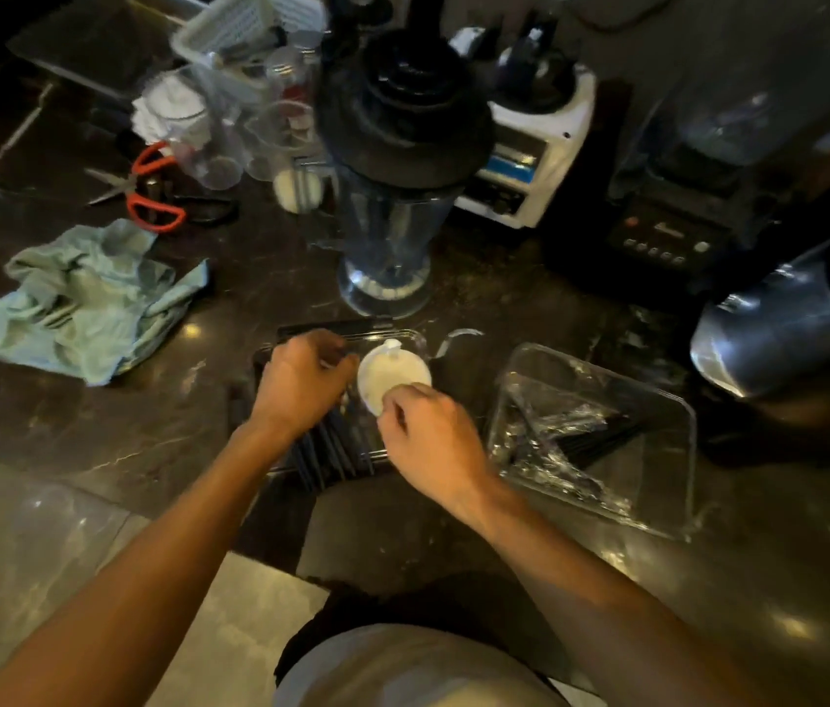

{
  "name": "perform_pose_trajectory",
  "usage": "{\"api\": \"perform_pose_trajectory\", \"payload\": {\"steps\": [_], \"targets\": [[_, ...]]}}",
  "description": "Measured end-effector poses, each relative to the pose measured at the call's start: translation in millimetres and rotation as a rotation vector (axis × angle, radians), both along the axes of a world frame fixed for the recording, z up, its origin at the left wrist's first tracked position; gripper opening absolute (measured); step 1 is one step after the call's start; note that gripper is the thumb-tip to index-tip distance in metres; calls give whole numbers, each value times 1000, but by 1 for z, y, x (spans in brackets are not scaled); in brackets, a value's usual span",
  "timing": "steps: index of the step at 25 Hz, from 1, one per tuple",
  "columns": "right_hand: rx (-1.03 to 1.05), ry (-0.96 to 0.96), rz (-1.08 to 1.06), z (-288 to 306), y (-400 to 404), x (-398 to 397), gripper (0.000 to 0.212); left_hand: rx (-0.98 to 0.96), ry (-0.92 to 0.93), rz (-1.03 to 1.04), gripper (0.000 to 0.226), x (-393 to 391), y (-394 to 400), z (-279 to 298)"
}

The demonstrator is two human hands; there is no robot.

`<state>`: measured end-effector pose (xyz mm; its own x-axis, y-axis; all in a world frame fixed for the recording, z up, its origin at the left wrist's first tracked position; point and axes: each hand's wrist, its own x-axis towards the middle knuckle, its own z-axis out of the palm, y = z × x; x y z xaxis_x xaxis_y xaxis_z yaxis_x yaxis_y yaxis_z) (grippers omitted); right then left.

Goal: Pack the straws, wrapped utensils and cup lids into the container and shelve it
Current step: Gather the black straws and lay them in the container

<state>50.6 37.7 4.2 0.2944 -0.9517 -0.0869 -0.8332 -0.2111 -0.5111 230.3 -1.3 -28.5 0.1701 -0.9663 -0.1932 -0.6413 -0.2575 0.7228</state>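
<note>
A clear plastic container (270,352) sits on the dark counter in front of me, with several black straws (331,451) lying inside. My right hand (433,436) pinches the near edge of a white cup lid (392,372) over the container's right part. My left hand (300,380) is curled over the container's left part, fingertips beside the lid; what it holds is hidden. To the right, a second clear container (678,482) holds wrapped black utensils (565,431).
A blender jar (392,237) with a black lid stands just behind the container. A crumpled pale-green cloth (81,298) lies at left, orange-handled scissors (147,191) and clear cups (214,135) beyond it. Blender bases stand at back right, a metal pitcher (780,329) at right.
</note>
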Motion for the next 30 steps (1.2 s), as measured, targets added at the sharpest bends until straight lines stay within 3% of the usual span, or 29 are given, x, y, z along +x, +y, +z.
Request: {"api": "perform_pose_trajectory", "payload": {"steps": [5, 10, 15, 17, 20, 23, 30], "targets": [[-18, -316, -663, 22, 8, -131, 15, 47, 370, -241, 15, -126, -34, 19], [305, -618, -1131, -8, 16, -217, 23, 172, 357, -546, 7, -236, -33, 29], [509, -806, -1259, -28, 10, -240, 16, 408, 153, -718, 5, -286, -32, -3], [577, -866, -1300, -37, 4, -241, 13, 435, 51, -761, 15, -292, -30, -14], [614, -930, -1353, -46, -4, -243, 8, 366, -154, -774, 34, -292, -28, -24], [669, -1006, -1372, -56, -10, -243, 24, 242, -391, -819, 49, -293, -25, -30], [655, -1106, -1389, -56, -24, -242, 29, 217, -494, -936, 54, -307, -31, -27]]}}
